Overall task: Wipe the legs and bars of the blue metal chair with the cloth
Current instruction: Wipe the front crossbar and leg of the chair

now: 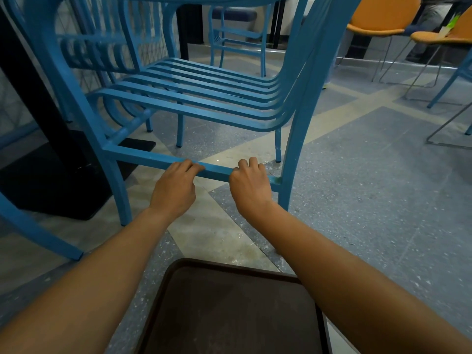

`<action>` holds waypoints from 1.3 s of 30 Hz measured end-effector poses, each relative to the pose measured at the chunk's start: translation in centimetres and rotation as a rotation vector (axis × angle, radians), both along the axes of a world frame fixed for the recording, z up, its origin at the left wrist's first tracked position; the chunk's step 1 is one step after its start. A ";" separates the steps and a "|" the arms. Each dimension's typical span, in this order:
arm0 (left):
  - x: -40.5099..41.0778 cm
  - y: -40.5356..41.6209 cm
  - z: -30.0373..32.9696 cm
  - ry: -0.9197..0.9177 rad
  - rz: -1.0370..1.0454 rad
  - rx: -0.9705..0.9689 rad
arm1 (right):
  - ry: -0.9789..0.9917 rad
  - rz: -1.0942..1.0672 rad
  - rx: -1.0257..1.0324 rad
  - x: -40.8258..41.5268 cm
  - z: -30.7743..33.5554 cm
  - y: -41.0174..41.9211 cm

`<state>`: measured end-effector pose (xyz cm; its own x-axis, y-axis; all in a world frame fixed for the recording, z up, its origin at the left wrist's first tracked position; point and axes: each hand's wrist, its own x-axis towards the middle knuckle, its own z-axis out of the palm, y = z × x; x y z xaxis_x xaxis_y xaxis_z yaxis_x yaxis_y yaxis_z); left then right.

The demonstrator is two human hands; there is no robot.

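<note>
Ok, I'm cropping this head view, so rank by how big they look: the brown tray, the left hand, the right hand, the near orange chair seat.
1. Brown tray, largest by far, though it lies nearest the camera.
2. Left hand and right hand: alike, unranked.
3. Orange chair seat, smallest-looking, being farthest away.

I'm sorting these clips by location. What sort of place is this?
Probably a canteen or cafeteria seating area. Several blue metal chairs stand by a black table pedestal, orange shell chairs line the far side, a brown tray is in the foreground, and the terrazzo floor looks institutional.
</note>
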<state>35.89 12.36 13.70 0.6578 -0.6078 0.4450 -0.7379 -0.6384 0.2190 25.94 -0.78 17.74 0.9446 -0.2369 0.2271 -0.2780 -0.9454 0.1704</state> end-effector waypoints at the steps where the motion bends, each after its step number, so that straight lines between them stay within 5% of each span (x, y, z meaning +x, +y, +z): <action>1: 0.0 0.0 0.0 0.001 0.000 0.001 | -0.007 0.011 0.002 -0.3 0.0 0.0; 11: -1.7 -0.5 -0.5 -0.128 -0.089 0.018 | -0.392 -0.080 0.038 -3.0 -0.8 -3.5; 18: -3.2 -2.1 -1.4 -0.133 -0.134 0.060 | -0.138 -0.171 0.038 -2.3 -2.3 -3.4; 22: -3.3 -2.6 -2.2 -0.045 -0.091 0.146 | -0.231 -0.184 0.034 -2.4 -3.5 -3.4; 30: -3.4 -2.8 -2.7 -0.013 -0.046 0.225 | -0.542 0.009 0.072 -3.4 -5.6 -5.3; 39: -3.4 -2.6 -2.2 -0.022 -0.052 0.218 | -0.576 0.140 0.004 -4.1 -6.6 -6.4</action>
